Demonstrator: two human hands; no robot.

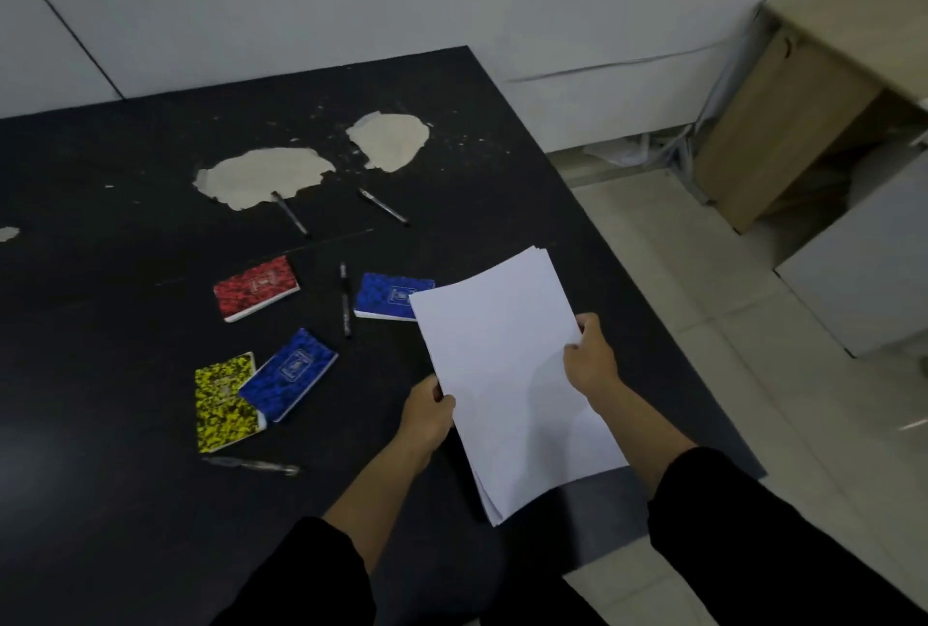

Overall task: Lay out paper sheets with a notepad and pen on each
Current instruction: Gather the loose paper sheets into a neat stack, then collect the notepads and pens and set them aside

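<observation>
A stack of white paper sheets is held above the right part of the black table. My left hand grips its left edge and my right hand grips its right edge. On the table lie a red notepad, a blue notepad partly hidden by the paper, another blue notepad overlapping a yellow notepad. Pens lie at the back, back right, middle and front.
Two pale patches mark where the table's surface has peeled. A white wall stands behind the table. To the right are a tiled floor, a wooden desk and a grey cabinet.
</observation>
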